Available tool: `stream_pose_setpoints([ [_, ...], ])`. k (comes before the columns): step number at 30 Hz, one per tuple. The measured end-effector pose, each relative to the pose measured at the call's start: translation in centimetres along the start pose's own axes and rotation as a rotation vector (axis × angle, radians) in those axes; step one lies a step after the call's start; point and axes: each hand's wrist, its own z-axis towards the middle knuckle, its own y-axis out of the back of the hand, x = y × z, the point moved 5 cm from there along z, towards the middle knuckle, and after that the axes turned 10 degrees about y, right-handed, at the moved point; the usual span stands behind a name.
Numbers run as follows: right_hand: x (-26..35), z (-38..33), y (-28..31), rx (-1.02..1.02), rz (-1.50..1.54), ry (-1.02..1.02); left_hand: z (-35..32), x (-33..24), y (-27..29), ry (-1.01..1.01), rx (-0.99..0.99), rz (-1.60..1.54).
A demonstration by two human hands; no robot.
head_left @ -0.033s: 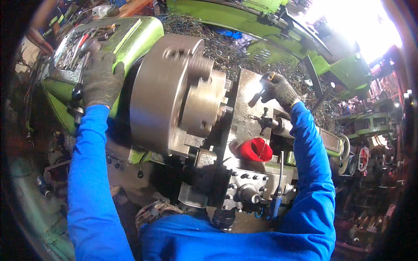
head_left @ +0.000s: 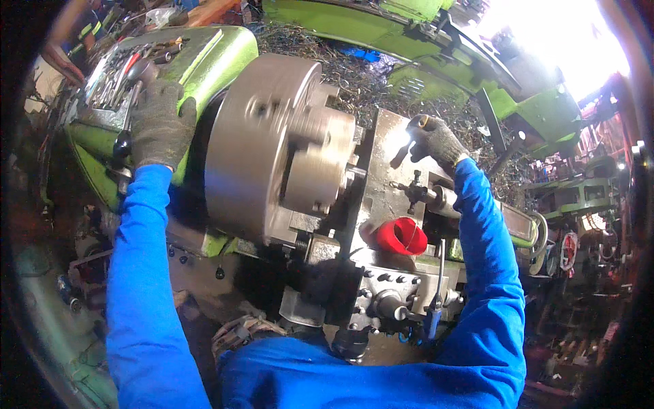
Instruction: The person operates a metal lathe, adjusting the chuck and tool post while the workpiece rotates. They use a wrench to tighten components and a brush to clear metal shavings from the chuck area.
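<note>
My left hand (head_left: pixel 161 129), in a dark grey knit glove, lies over the green lathe headstock (head_left: pixel 221 61), fingers outstretched and thumb apart. Beside it are a lever's black knob (head_left: pixel 122 144) and a dark round knob (head_left: pixel 143 71). To its right, the big steel lathe chuck (head_left: pixel 252 146) is blurred by rotation, its stepped jaws (head_left: pixel 320 163) smeared too. My right hand (head_left: pixel 439 142), gloved alike, is closed above a flat metal plate (head_left: pixel 375 198). Its fingers curl at a small dark shape with a yellowish edge, which I cannot make out.
A red cup-like container (head_left: pixel 402 236) sits tilted on the carriage. Near it are a blue-handled tool (head_left: pixel 433 320) and the tailstock spindle (head_left: pixel 444 200). Metal shavings (head_left: pixel 347 75) pile up behind the chuck. Small tools fill a tray (head_left: pixel 102 118) on the headstock.
The chuck has turned, so its jaws and the holes in its rim show at different places. Both hands stay nearly where they were.
</note>
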Motion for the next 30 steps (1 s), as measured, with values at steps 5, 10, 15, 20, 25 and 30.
stream_pose_setpoints([
  [5,-4.5,3.2,2.1,0.252,-0.526,-0.115,-0.1,0.0,-0.6,0.035,0.063,0.005],
  [10,-8.5,4.9,3.2,0.432,-0.517,-0.228,-0.1,0.4,-0.4,0.026,0.064,-0.004],
  [15,-8.5,5.8,-1.0,0.534,-0.155,-0.1,0.0,0.2,-0.8,0.006,0.054,-0.002],
  [20,-4.1,6.1,-4.4,0.617,-0.184,-0.06,-0.3,0.8,-0.6,-0.025,0.004,0.02],
  [25,-9.1,8.5,3.8,0.53,-0.736,0.062,0.1,0.0,-0.8,-0.028,0.017,0.01],
  [30,-7.8,6.6,0.8,0.551,-0.567,-0.114,-0.3,0.6,-0.8,-0.013,0.023,0.008],
])
